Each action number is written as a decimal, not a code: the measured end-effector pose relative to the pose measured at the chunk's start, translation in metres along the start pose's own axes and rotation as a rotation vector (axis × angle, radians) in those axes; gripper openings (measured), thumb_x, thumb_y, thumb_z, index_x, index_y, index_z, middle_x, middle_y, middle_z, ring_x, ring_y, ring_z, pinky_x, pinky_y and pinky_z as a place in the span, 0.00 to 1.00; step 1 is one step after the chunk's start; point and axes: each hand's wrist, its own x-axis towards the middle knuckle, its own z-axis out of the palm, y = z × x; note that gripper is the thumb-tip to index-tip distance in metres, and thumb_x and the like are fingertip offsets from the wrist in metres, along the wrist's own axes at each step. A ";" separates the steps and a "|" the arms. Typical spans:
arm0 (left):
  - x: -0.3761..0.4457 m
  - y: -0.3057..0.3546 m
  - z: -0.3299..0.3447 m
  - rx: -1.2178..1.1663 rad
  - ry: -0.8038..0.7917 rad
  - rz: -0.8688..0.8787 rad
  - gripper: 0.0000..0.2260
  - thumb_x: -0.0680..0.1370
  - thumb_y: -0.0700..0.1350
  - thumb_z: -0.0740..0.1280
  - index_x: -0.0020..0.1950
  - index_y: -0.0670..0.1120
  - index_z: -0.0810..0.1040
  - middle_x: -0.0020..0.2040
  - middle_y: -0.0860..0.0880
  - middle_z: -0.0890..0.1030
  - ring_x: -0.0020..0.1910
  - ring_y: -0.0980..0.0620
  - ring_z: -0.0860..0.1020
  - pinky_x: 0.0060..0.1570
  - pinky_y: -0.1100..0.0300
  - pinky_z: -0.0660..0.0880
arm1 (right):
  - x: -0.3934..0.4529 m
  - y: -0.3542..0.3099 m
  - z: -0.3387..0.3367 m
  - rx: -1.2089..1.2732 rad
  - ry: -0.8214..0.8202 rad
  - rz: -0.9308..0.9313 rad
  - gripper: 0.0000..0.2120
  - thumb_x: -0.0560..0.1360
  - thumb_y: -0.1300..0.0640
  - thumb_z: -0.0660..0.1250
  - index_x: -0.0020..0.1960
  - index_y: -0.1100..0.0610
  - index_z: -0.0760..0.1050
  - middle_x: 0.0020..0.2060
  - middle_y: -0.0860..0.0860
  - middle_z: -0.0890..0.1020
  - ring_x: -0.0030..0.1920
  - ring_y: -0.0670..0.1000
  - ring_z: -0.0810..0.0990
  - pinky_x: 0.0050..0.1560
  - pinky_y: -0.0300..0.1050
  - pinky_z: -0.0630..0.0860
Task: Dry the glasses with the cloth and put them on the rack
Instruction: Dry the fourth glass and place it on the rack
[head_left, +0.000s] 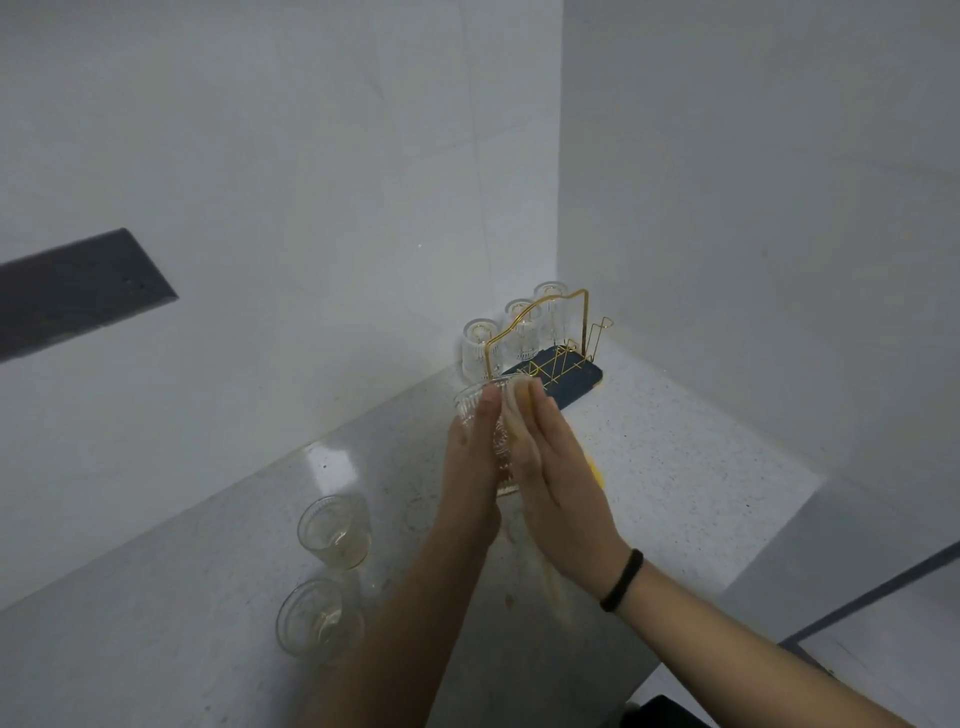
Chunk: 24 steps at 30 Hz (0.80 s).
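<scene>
Glasses are what I am working through, and nearest to me two of them wait on the tabletop by its left edge: the near glass (318, 618) and, just beyond it, the second glass (335, 531). Both stand upright, mouths up, with what looks like a little water pooled at the bottom; I cannot tell how much.

Past those, above the middle of the tabletop, I hold the ribbed glass (480, 415) between my two hands. My left hand (470, 467) lies along its side with fingers nearly straight, pressing more than wrapping. My right hand (556, 483) lies flat against the yellow cloth (519, 415), pushing it onto the glass; the loose end of the cloth hangs below my wrists. So neither hand has a closed grip on it: the glass is only squeezed between my palms.

That is the risk, I judge. Wet ribbed glass held by pressure alone could slip down and strike the tabletop or the two glasses below. The dangling cloth could also catch a rim.

Farthest off, in the back corner by the wall, stands the gold wire rack (540, 338) on a dark tray (582, 382). Three glasses (519, 332) hang on it upside down, so they hold nothing.
</scene>
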 end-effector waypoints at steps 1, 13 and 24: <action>-0.002 0.000 0.002 0.000 0.002 -0.010 0.24 0.78 0.62 0.61 0.64 0.46 0.78 0.56 0.42 0.83 0.56 0.42 0.82 0.57 0.43 0.77 | 0.009 0.000 -0.004 0.041 0.005 0.071 0.26 0.77 0.40 0.42 0.74 0.43 0.48 0.72 0.40 0.58 0.71 0.37 0.56 0.68 0.30 0.55; -0.005 0.000 0.008 -0.090 0.035 -0.081 0.29 0.73 0.65 0.63 0.64 0.46 0.77 0.57 0.42 0.83 0.54 0.44 0.83 0.52 0.46 0.80 | 0.028 -0.011 -0.017 0.283 -0.011 0.472 0.22 0.79 0.40 0.42 0.60 0.44 0.71 0.60 0.45 0.75 0.59 0.45 0.74 0.53 0.35 0.69; -0.001 0.010 0.016 0.233 0.084 -0.068 0.27 0.77 0.65 0.53 0.66 0.46 0.69 0.59 0.49 0.78 0.53 0.52 0.80 0.45 0.61 0.79 | 0.035 0.003 -0.014 0.346 0.151 0.453 0.27 0.75 0.34 0.46 0.70 0.43 0.61 0.65 0.47 0.73 0.64 0.49 0.72 0.64 0.54 0.71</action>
